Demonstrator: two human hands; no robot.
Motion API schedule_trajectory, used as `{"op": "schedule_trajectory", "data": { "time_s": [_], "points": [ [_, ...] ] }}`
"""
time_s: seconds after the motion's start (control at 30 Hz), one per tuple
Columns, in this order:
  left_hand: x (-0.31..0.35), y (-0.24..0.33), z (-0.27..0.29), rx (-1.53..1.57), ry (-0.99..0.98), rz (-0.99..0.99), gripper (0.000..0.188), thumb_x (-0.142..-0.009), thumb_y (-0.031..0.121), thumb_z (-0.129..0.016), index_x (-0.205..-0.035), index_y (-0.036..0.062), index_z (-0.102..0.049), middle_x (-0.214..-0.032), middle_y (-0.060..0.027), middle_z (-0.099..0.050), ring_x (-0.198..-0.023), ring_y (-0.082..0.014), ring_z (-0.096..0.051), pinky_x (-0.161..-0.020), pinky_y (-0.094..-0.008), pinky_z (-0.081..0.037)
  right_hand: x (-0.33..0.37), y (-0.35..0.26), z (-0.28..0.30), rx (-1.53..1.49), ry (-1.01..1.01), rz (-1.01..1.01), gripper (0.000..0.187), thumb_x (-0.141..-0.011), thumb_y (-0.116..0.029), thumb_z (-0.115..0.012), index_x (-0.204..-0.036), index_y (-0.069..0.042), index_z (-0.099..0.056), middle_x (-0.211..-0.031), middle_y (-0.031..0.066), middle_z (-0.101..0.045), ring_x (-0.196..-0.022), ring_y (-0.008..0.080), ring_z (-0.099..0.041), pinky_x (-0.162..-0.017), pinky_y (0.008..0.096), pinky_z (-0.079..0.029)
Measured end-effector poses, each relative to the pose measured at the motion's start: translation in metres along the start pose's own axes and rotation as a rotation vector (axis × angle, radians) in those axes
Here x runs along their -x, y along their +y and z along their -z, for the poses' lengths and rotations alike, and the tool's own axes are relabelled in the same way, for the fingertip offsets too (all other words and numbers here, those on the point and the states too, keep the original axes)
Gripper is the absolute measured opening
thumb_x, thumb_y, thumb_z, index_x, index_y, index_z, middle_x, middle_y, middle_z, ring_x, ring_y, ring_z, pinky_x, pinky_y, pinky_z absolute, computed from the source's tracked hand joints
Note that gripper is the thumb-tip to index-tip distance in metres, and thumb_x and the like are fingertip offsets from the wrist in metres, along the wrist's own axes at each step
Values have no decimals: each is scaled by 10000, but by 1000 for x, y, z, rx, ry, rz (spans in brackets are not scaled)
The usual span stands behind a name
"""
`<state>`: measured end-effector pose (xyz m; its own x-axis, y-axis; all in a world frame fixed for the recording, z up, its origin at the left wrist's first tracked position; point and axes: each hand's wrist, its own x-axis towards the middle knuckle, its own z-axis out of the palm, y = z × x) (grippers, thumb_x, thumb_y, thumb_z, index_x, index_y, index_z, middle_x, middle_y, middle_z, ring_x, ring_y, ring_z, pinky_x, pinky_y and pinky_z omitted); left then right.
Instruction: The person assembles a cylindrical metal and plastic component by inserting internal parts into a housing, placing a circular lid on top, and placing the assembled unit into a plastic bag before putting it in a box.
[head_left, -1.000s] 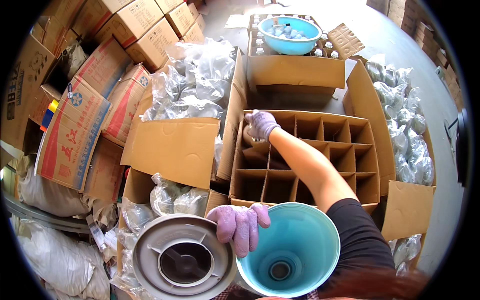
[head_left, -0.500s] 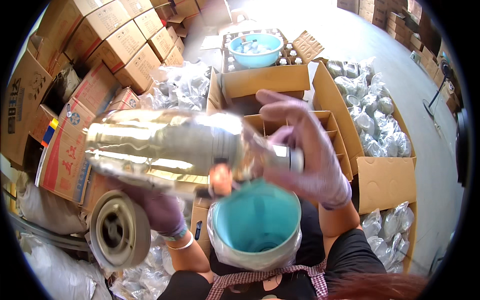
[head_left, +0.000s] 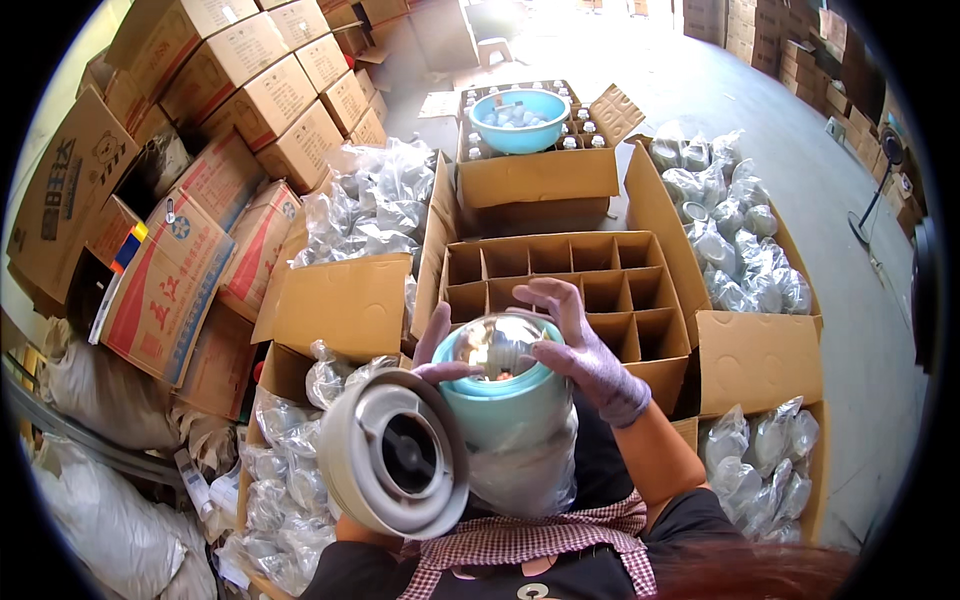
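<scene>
A silvery glass flask liner (head_left: 495, 345) sits inside a light-blue flask shell (head_left: 505, 410), with only its shiny rounded end showing at the rim. The shell stands upright against my apron, its lower part wrapped in clear plastic. My left hand (head_left: 437, 345) is at the shell's left rim, one finger on the liner. A grey round plastic base (head_left: 395, 455) with a dark centre leans from that hand and hides most of it. My right hand (head_left: 595, 365) has its fingers spread at the right rim, its thumb touching the liner.
Ahead stands an open carton with cardboard dividers (head_left: 560, 260). Boxes of plastic-wrapped parts flank me at left (head_left: 290, 450) and right (head_left: 730, 235). A blue basin (head_left: 518, 125) rests on a carton of bottle-like pieces. Stacked cartons (head_left: 255, 95) rise at left.
The liner, held sideways above the shell before, is now upright inside it. Both hands have come together at the rim. The grey base has moved right, in front of the shell.
</scene>
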<state>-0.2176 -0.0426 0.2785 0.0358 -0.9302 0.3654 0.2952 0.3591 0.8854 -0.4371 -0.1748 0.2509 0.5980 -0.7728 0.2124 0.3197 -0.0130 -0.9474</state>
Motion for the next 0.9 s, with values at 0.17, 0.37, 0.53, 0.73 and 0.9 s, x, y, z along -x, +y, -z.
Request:
{"op": "schedule_trajectory", "data": {
  "time_s": [0.17,0.37,0.53,0.73,0.9],
  "points": [
    [-7,-22,8,86,-150,-72,564,-1072,400,-500,-1327,-84,-640,-1678,-225,-276,-1504,-244,-391,-1211,-333,-351,-40,-56,5,742,-338,225,458,-814,-372,-790,-1121,-37,-733,-1012,146,-680,-972,302,-675,-907,383,-532],
    [-3,-33,-2,441,-151,96,512,-1053,380,-550,-1437,44,-586,-1687,-135,-266,-1530,-239,-335,-1230,-355,-359,-72,-76,-63,1787,-543,-230,596,-923,-561,-538,-953,-35,-814,-959,216,-767,-920,352,-753,-813,438,-597],
    [3,-48,3,54,-85,-31,504,-1034,374,-581,-1423,55,-600,-1683,-103,-286,-1542,-280,-310,-1256,-411,-315,-82,-72,-42,1530,-881,-46,463,-865,-416,-703,-1148,-56,-773,-985,183,-758,-953,349,-731,-865,430,-576],
    [4,-64,26,39,-177,-81,495,-1002,458,-634,-1333,95,-694,-1655,-216,-322,-1532,-341,-335,-1233,-481,-316,-71,-35,12,675,-1008,-62,682,-725,-165,-843,-1380,-107,-665,-1398,108,-595,-1262,277,-590,-1094,403,-481],
    [13,-85,34,222,-119,13,524,-1054,379,-551,-1338,-53,-638,-1602,-235,-386,-1508,-280,-367,-1203,-386,-412,-64,-36,-7,1054,-835,-175,528,-750,-317,-816,-1228,-108,-742,-1167,138,-719,-1087,298,-694,-976,411,-541]
  ]
}}
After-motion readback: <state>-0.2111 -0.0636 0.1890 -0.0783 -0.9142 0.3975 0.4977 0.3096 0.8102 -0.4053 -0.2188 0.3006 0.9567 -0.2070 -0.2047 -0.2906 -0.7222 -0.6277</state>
